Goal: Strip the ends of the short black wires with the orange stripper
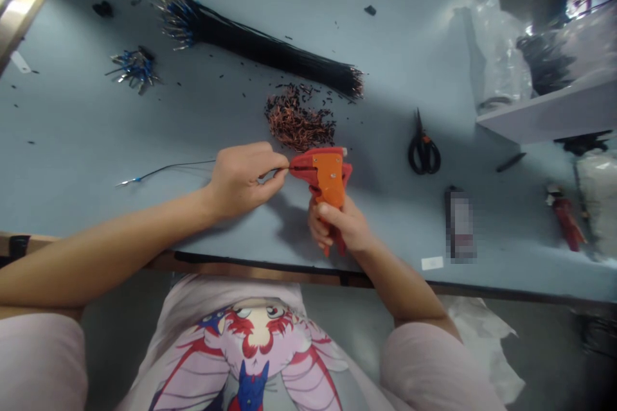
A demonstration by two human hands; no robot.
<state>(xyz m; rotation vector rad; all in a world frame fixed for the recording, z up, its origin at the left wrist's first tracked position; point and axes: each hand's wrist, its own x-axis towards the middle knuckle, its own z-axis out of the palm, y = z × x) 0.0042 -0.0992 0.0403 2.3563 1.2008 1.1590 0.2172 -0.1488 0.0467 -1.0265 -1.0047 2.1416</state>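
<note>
Wire left of centre, pinched in the left hand at the nose of the wire stripper held by the right hand mid-frame, could slip or lose strands if the pinch loosens or it enters crookedly.

two hands, one tool, one wire between them
one orange-and-red hand tool, one blue-tipped wire, one left hand, one right hand; one long black bundle and one blue-and-silver cluster, strands too many to count; one heap of clippings, pieces likewise; one pair of scissors; one pair of red-handled pliers toward the counter's right edge; two white labels, one by the near edge, one by the left.
</note>
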